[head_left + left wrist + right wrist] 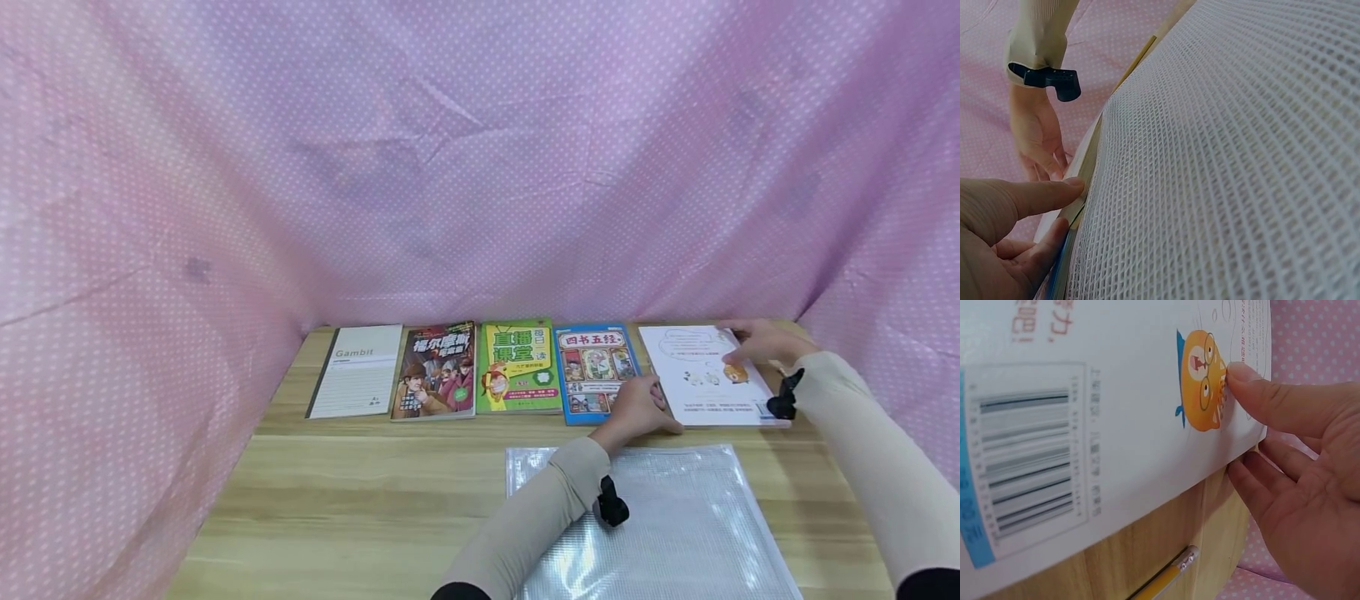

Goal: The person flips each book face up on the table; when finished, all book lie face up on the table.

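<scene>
A white book with small cartoon animals lies at the right end of a row of books. My right hand holds its right edge. In the right wrist view, the thumb lies on the cover beside an orange cartoon cat, and the other fingers meet the edge from below. My left hand is at the book's lower left corner, beside the blue book. Its thumb and forefinger touch the book edges in the left wrist view, slightly apart from each other.
Left of the blue book lie a green book, a dark comic-style book and a white Gambit notebook. A translucent mesh pouch lies in front, under my left forearm. A yellow pencil rests beside the white book. Pink dotted cloth hangs behind.
</scene>
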{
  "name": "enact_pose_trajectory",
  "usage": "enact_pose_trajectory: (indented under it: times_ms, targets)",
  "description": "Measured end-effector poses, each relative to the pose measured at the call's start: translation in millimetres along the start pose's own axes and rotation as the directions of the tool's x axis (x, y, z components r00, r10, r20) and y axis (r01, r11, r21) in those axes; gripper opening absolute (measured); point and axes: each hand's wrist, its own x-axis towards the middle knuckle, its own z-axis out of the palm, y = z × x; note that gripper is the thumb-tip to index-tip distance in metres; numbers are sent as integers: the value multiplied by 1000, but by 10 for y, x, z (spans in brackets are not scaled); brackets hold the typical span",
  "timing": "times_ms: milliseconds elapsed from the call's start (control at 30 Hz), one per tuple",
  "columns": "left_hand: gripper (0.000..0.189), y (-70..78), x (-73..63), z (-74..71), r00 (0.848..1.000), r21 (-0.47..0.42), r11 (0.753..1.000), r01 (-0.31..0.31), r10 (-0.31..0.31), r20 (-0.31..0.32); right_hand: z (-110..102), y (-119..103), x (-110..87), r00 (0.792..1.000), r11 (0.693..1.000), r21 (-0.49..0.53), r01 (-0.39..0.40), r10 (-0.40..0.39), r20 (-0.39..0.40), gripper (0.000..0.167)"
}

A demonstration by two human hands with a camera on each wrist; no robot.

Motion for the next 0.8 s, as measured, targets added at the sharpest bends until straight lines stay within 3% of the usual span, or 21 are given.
enact_pose_trajectory:
  times_ms: [167, 367, 800]
  targets:
    - [82, -15, 7, 0, 1000, 16, 1000, -6, 6, 2, 12, -11, 1, 999, 998, 54, -22, 20, 27, 91]
    - [82, -41, 27, -22, 999, 45, 998, -35, 35, -5, 6, -15, 11, 999, 993, 109, -41, 37, 37, 92]
    - [82, -68, 22, -15, 999, 8, 999, -38, 38, 4, 23, -82, -55, 1000, 996, 89, -10, 9, 9, 88]
